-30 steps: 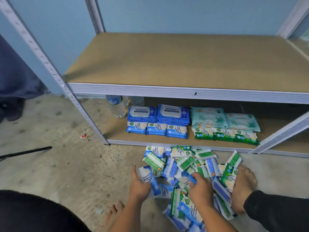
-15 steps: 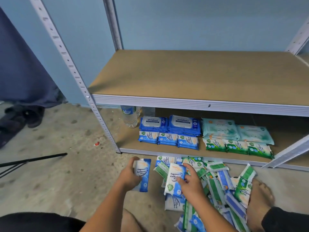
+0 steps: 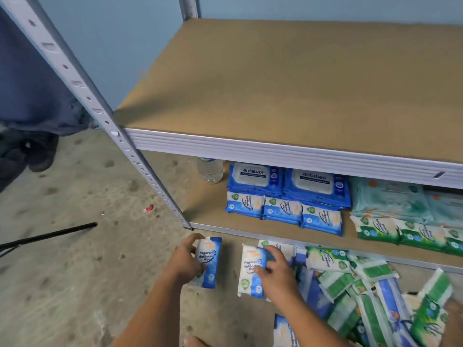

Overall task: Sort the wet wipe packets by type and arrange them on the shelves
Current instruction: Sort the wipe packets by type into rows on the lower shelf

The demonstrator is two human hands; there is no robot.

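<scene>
So, floor at far left: a dark cloth (image 3: pixel 30 96) hangs down to the concrete, with dark shoes (image 3: pixel 37 156) under it; nearer, a black rod (image 3: pixel 50 235) lies flat, and a red scrap (image 3: pixel 148 208) sits near the rack's grey post (image 3: pixel 100 113).
Left hand (image 3: pixel 184 259): fingers and thumb curled round a small blue packet (image 3: pixel 209 261), held upright near the front-left corner of the lower shelf (image 3: pixel 208 209); "Antibacterial Wipes" is readable on it.
Right hand (image 3: pixel 278 271): just right of the left one, thumb and fingers pinching a second blue packet (image 3: pixel 250 271) with the same print by its right side. The two packets stand side by side, not touching.
Upper shelf (image 3: pixel 300 83): a brown board behind a ribbed grey front rail.
Lower shelf, left to right: a clear bottle (image 3: pixel 210 170) at the far left; two large blue antabax packs (image 3: pixel 317 185) at the back with a row of three small blue packets (image 3: pixel 283 211) in front; then large teal packs (image 3: pixel 388 201) with a row of small green packets (image 3: pixel 400 231) in front.
Pile (image 3: pixel 363 284): on the floor in front of the lower shelf, right of the right hand; small blue and green packets jumbled and overlapping.
</scene>
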